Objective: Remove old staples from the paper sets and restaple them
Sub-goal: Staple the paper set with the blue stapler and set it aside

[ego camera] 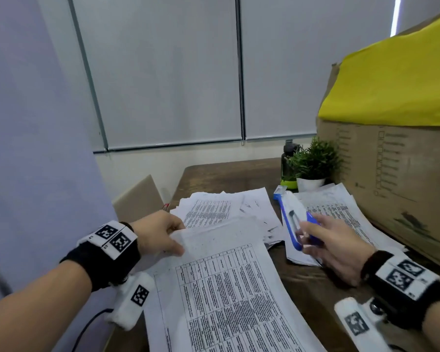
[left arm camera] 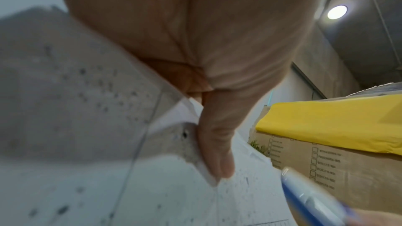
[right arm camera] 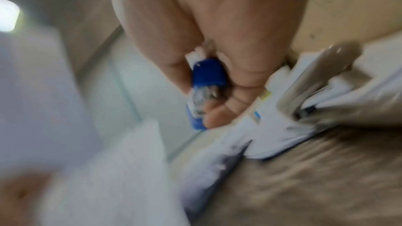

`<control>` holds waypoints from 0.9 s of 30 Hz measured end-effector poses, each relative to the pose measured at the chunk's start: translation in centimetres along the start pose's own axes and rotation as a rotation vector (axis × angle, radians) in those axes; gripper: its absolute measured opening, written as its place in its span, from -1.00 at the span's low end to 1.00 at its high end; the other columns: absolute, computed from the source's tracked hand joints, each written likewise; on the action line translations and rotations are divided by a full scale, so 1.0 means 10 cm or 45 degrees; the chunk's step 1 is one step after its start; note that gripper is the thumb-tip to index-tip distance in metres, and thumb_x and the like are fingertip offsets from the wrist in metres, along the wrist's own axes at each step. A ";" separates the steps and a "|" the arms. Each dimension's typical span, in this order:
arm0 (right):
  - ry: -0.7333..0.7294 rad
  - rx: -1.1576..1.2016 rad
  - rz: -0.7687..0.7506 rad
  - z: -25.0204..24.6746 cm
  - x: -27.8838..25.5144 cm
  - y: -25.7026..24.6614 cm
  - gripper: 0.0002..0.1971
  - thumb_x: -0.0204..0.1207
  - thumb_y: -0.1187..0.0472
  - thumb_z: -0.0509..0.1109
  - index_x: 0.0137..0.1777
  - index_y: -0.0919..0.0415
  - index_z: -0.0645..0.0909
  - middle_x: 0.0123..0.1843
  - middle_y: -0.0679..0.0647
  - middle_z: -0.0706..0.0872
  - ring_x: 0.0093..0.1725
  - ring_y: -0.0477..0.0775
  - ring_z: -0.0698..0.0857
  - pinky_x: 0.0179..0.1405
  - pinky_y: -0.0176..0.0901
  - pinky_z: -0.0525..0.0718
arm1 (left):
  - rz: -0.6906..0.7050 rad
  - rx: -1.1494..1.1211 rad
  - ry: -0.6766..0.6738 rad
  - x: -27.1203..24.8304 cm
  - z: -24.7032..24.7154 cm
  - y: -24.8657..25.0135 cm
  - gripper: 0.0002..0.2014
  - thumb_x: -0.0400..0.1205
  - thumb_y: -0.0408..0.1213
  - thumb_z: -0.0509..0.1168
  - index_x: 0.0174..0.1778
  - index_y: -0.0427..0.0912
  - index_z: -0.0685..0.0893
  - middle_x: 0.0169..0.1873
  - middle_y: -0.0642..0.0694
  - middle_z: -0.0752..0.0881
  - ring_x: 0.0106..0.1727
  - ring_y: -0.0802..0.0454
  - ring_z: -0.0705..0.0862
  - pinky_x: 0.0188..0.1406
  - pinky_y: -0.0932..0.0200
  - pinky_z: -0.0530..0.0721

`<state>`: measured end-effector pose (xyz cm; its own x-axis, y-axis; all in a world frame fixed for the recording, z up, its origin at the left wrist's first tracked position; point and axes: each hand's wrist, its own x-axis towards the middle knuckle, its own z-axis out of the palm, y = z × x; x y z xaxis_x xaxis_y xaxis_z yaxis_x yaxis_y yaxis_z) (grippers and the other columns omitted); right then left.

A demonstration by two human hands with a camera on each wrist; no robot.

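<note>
Head view: the left hand (ego camera: 160, 232) pinches the top corner of a paper set (ego camera: 229, 295) lying on the bench (ego camera: 313, 278); the right hand (ego camera: 333, 247) grips a blue stapler (ego camera: 294, 222). Other paper piles (ego camera: 229, 207) wait behind.

Left wrist view: the pinched corner (left arm camera: 189, 142) shows holes; probably its staple is out, restapling remains.

Right wrist view: blurred; fingers wrap the stapler.

The scene is seen from above and behind by the head view, faced forward and down across the table (ego camera: 241, 174) toward the blinds. The cardboard box (ego camera: 396, 174) at the table's right is shared with the left wrist view, aimed close along the thumb (left arm camera: 217, 143) (upward, toward the ceiling). The right wrist view, blurred, is held close above the table's paper stacks (right arm camera: 282, 126).
</note>
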<state>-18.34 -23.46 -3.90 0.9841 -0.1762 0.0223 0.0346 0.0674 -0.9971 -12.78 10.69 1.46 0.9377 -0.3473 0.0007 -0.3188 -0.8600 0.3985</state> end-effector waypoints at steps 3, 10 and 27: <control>-0.139 0.426 -0.135 0.03 -0.13 -0.28 -0.88 0.40 0.30 0.43 -0.07 0.28 0.63 -0.28 0.14 0.71 -0.30 0.00 0.70 -0.09 -0.03 0.67 | 0.025 -0.056 0.041 -0.01 -0.06 -0.01 -0.78 0.42 -0.35 0.59 -0.24 0.02 0.70 -0.23 0.06 0.82 -0.27 0.20 0.72 -0.16 0.27 0.70; -0.394 0.243 0.024 0.16 -0.28 -0.19 -0.71 0.23 0.54 0.39 0.00 0.49 0.67 -0.12 0.39 0.76 -0.25 0.26 0.76 -0.27 0.05 0.76 | 0.107 -0.301 0.039 0.02 -0.14 0.01 -0.80 0.41 -0.45 0.61 -0.21 -0.14 0.73 -0.20 -0.12 0.85 -0.24 0.09 0.73 -0.04 0.06 0.74; -0.286 0.022 -0.059 0.19 -0.25 -0.38 -0.61 0.50 0.66 0.20 0.23 0.38 0.65 0.00 0.52 0.70 -0.08 0.31 0.63 -0.09 0.09 0.65 | -0.066 -1.510 0.047 -0.20 0.32 -0.27 0.12 -0.06 0.20 0.73 0.39 -0.25 0.53 0.24 -0.32 0.73 0.16 -0.29 0.74 0.26 -0.32 0.63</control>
<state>-20.63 -21.36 0.01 0.9954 0.0435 0.0858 0.0821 0.0813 -0.9933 -14.25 12.46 -2.57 0.9554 -0.2945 -0.0216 0.0281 0.0175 0.9995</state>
